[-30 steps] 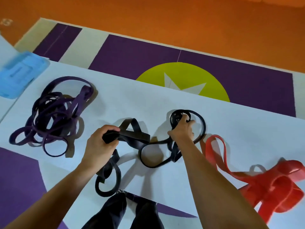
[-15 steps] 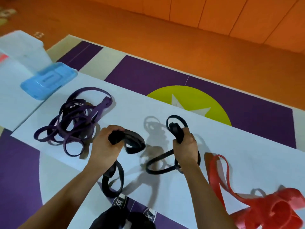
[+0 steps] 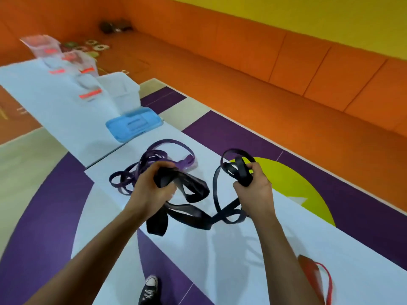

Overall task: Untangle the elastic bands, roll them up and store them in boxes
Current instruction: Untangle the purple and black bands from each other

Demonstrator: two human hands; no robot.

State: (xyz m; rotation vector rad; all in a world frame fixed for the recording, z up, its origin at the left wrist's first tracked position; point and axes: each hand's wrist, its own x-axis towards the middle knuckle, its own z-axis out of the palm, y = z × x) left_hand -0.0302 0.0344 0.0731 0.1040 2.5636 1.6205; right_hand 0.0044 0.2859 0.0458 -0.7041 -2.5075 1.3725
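Black band, purple band, red band, blue lid, perhaps clear boxes

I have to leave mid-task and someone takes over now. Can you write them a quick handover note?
Left hand grips one bunch of the black band; right hand grips another loop of it.
Purple bands lie tangled beyond the left hand; red band at the near right edge.
White box and blue lid stand far left.
Done: no band seen rolled or boxed. Left: untangle the black band, roll it, store it, then the others.
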